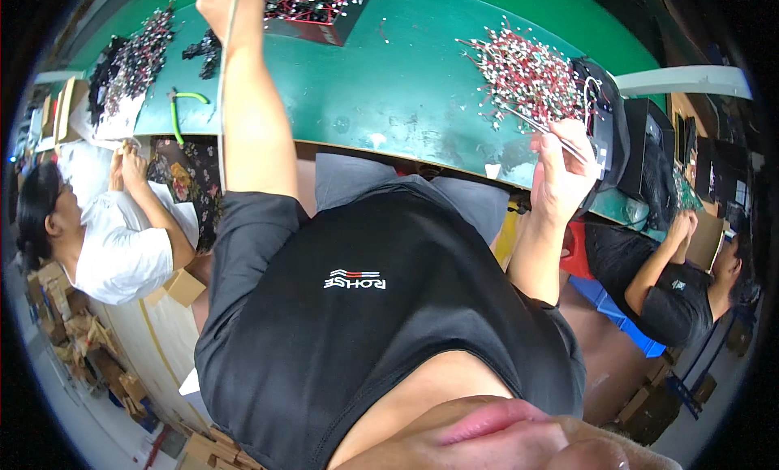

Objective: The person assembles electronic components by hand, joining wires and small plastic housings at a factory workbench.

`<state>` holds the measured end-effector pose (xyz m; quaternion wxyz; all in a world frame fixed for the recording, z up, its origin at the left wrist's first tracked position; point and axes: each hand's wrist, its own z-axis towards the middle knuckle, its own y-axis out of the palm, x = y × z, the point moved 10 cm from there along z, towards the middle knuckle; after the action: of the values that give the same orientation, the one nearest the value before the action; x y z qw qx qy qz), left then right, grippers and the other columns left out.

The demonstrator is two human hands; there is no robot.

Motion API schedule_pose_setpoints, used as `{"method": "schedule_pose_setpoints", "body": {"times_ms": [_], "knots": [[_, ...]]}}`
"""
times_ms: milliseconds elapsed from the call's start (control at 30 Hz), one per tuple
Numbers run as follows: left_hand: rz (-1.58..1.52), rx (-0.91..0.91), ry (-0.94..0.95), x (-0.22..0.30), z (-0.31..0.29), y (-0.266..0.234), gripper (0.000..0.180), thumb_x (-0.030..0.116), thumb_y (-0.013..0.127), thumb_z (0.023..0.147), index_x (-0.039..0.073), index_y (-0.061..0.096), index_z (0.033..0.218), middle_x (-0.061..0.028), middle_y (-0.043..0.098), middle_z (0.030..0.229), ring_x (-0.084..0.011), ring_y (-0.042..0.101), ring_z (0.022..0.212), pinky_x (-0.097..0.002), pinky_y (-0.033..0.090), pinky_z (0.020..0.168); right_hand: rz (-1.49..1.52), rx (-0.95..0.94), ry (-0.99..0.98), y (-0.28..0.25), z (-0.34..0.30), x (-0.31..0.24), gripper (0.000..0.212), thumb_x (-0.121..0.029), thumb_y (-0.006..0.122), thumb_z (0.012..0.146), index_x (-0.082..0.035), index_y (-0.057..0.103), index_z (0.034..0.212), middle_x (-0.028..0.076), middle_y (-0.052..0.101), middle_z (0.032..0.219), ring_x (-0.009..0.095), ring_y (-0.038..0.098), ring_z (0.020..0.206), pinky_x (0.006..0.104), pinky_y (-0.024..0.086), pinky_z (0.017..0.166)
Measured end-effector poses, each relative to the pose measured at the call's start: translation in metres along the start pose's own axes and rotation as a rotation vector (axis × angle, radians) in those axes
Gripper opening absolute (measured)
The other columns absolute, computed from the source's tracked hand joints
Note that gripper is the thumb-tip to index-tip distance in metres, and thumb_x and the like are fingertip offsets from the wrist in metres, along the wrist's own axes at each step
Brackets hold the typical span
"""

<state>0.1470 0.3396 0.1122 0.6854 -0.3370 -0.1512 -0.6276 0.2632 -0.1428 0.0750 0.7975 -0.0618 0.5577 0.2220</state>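
Observation:
My right hand (561,166) is closed around a pair of slim metal tweezers (526,122), whose tips point toward a loose pile of short red wires with white ends (527,71). The pile lies on the green table (381,88). My left hand (215,3) reaches to the far edge of the view and is cut off there, so its fingers are mostly hidden. Beside it stands an open box (329,33) full of red and black wires with small pale ends. A thin cord (221,105) runs along my left forearm.
Green-handled pliers (180,105) and small black parts (204,52) lie left of my arm, with another wire heap (142,56) beyond. A round black object (613,125) stands right of the pile. Co-workers sit at the left (122,235) and right (673,283).

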Motion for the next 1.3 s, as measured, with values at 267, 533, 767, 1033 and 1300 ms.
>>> {"method": "schedule_pose_setpoints", "body": {"times_ms": [267, 533, 767, 1033, 1300], "knots": [[-0.515, -0.316, -0.411, -0.004, -0.054, 0.008, 0.031, 0.019, 0.072, 0.093, -0.003, 0.063, 0.113, -0.0093, 0.066, 0.091, -0.012, 0.061, 0.077, -0.0249, 0.05, 0.065, -0.289, -0.004, 0.398, -0.034, 0.001, 0.06, 0.019, -0.017, 0.054, 0.103, -0.002, 0.064, 0.097, 0.006, 0.061, 0.087, 0.016, 0.06, 0.078, 0.031, 0.049, 0.074], [-1.504, -0.87, -1.166, 0.096, -0.265, 0.062, 0.033, 0.022, 0.068, 0.096, -0.002, 0.059, 0.116, -0.0092, 0.063, 0.102, -0.014, 0.054, 0.075, -0.0247, 0.046, 0.062, -1.302, -0.213, -0.135, 0.033, 0.046, 0.063, 0.014, -0.015, 0.075, 0.082, -0.006, 0.07, 0.092, 0.01, 0.06, 0.089, 0.027, 0.064, 0.075, 0.0385, 0.051, 0.067], [-1.184, -0.992, -1.251, 0.103, -0.303, 0.068, 0.02, 0.011, 0.069, 0.093, -0.002, 0.068, 0.109, -0.0025, 0.063, 0.088, -0.007, 0.053, 0.067, -0.0217, 0.043, 0.058, -0.357, 0.008, 0.32, -0.003, 0.06, 0.076, 0.013, -0.018, 0.07, 0.093, -0.005, 0.068, 0.093, -0.001, 0.064, 0.079, 0.004, 0.047, 0.058, 0.0215, 0.037, 0.053], [-1.133, -1.064, -0.989, 0.155, -0.274, 0.095, 0.023, 0.009, 0.068, 0.094, -0.003, 0.069, 0.113, -0.0023, 0.062, 0.088, -0.0069, 0.05, 0.068, -0.0211, 0.042, 0.06, 0.138, -0.069, 0.516, 0.033, 0.029, 0.07, 0.011, -0.015, 0.067, 0.096, -0.005, 0.062, 0.097, 0.0, 0.065, 0.083, 0.001, 0.036, 0.052, 0.0193, 0.026, 0.047], [-1.186, -1.11, -1.006, 0.157, -0.276, 0.084, 0.015, 0.008, 0.065, 0.096, -0.003, 0.068, 0.106, -0.004, 0.062, 0.093, -0.0076, 0.05, 0.071, -0.0225, 0.042, 0.061, -0.135, -0.266, 0.323, 0.059, 0.019, 0.042, 0.021, -0.006, 0.074, 0.088, -0.003, 0.068, 0.108, -0.001, 0.063, 0.092, 0.0, 0.044, 0.065, 0.0165, 0.033, 0.056]]}}
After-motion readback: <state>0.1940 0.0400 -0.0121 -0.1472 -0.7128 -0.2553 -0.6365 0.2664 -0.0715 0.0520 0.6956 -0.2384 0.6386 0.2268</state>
